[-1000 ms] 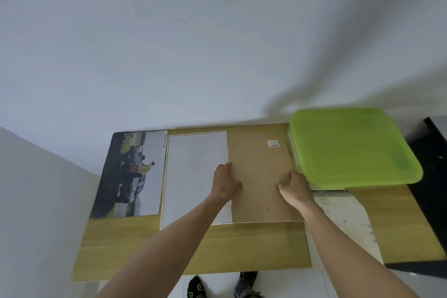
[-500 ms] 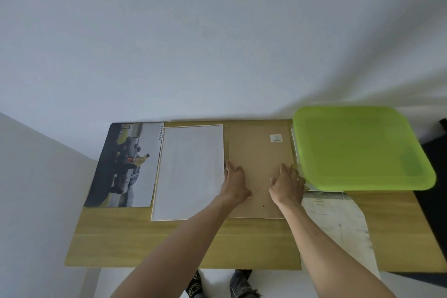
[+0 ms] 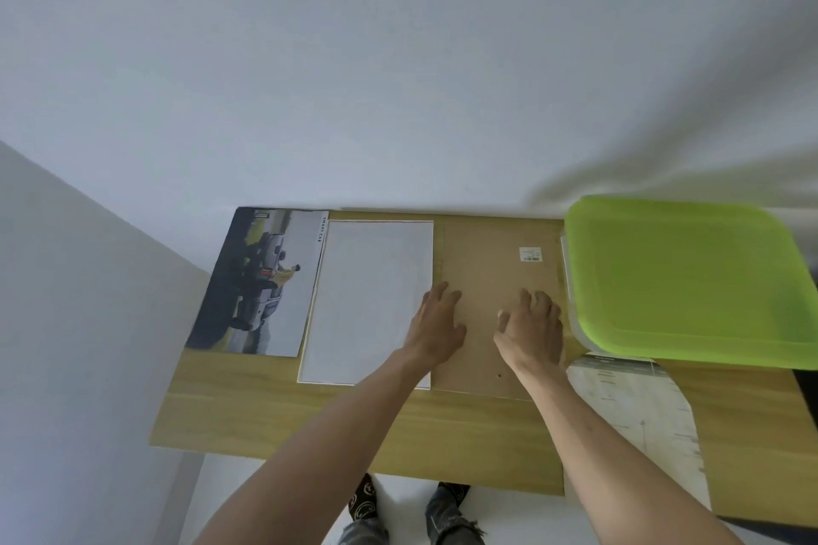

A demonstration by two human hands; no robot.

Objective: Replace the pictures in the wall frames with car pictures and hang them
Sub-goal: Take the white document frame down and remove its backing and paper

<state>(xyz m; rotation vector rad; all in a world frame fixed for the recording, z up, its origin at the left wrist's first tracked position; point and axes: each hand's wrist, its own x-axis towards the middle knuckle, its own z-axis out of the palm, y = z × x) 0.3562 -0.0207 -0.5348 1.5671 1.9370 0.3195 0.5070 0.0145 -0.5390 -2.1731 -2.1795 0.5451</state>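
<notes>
A brown backing board (image 3: 491, 270) with a small white barcode label lies flat on the wooden table (image 3: 354, 425). My left hand (image 3: 436, 321) rests on its left edge with fingers spread. My right hand (image 3: 531, 327) lies flat on its right half, fingers pointing away from me. Left of the board lies a white sheet (image 3: 367, 301), blank side up. A car picture (image 3: 261, 283) showing a grey pickup lies at the table's far left.
A green plastic lid (image 3: 690, 279) on a clear bin stands at the right, touching the board's right edge. A printed paper (image 3: 637, 416) hangs over the table's front right. The white wall is straight ahead, a grey panel at the left.
Both hands slid inward onto the brown board and now lie flat on it. The board sits squarer beside the white sheet.
</notes>
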